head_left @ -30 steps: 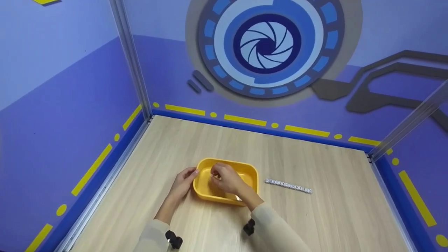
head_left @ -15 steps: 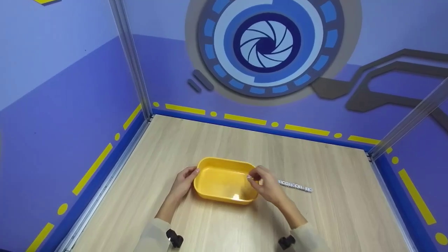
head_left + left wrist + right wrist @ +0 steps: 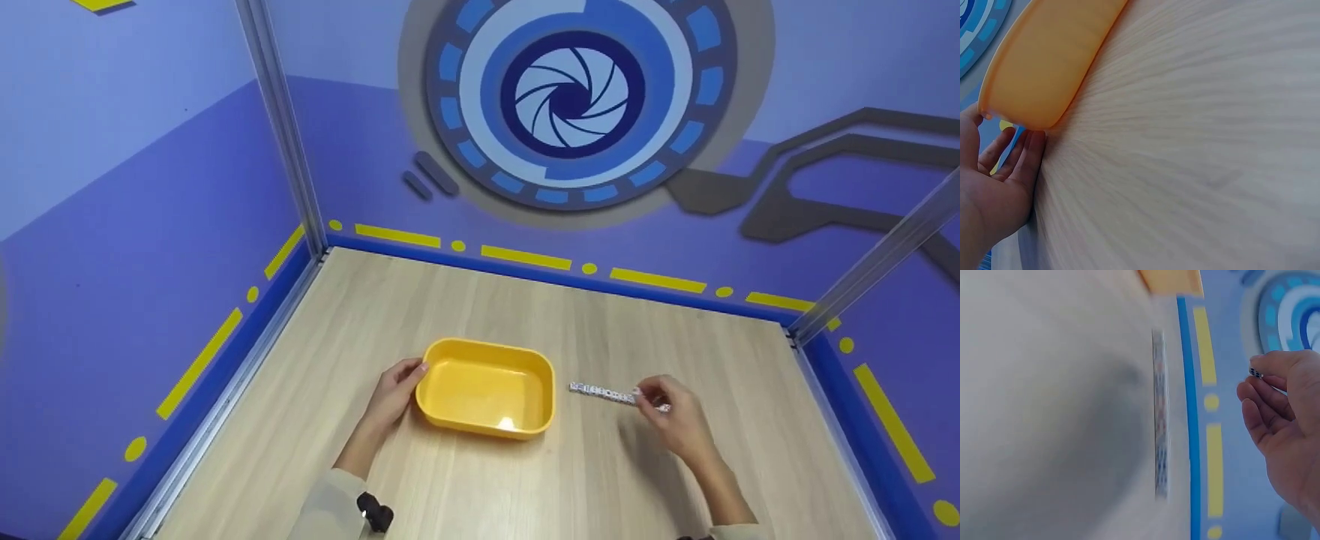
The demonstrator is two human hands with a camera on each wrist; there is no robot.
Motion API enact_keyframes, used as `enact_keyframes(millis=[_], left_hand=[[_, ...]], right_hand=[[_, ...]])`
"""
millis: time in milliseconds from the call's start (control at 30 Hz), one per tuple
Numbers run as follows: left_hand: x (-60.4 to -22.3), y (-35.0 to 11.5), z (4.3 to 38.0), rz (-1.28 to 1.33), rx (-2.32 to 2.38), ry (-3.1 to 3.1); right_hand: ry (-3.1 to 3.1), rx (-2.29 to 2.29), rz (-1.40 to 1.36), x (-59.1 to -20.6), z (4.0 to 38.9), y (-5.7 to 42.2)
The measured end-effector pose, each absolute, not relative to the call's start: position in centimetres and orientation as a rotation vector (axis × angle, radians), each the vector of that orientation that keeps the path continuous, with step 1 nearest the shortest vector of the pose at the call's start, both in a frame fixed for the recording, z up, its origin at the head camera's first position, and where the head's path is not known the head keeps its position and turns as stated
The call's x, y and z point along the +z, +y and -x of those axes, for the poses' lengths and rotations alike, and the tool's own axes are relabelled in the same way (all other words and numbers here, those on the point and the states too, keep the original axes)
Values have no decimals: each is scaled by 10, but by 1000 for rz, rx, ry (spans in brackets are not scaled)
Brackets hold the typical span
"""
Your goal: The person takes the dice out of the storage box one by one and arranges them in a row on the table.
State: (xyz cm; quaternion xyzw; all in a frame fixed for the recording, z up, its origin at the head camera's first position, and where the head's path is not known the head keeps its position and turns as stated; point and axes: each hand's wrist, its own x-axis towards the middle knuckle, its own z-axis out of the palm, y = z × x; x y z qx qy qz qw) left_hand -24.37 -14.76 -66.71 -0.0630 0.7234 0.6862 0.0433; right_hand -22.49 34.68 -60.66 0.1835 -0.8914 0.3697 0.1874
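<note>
A yellow plastic box [image 3: 480,386], open at the top, stands on the wooden table with nothing visible inside it. At its left end my left hand [image 3: 392,390] holds it, thumb over the rim and fingers against the outer wall; the left wrist view shows those fingers low beside the box wall [image 3: 1044,67]. My right hand [image 3: 679,416] pinches a small white die [image 3: 1255,373] with dark pips between thumb and fingertips. That hand is above the right end of a straight row of dice [image 3: 600,392], partly covering it in the head view. In the right wrist view the row [image 3: 1160,416] is blurred.
The wooden tabletop [image 3: 450,300] is bounded by blue and purple panels [image 3: 360,150] at the back and both sides. Metal posts [image 3: 281,120] stand at the corners. A dark wrist device [image 3: 373,514] sits on the left sleeve.
My right hand has moved out of the yellow box, rightward past its right rim, to above the row's right end, with the die between its fingers. The left hand and box have stayed put.
</note>
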Motion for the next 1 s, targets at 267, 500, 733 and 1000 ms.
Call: enact_keyframes(millis=[267, 500, 733, 1000], left_hand=[[-670, -150, 243, 180, 2117, 2186], [-670, -147, 245, 183, 2084, 2243], [-665, -148, 243, 190, 2090, 2235], [-668, -149, 244, 211, 2079, 2225]], right_hand=[[-2714, 922, -189, -620, 221, 404], [-2878, 844, -72, -641, 223, 430], [-2886, 835, -117, -651, 233, 430], [-2888, 807, -147, -656, 241, 425]])
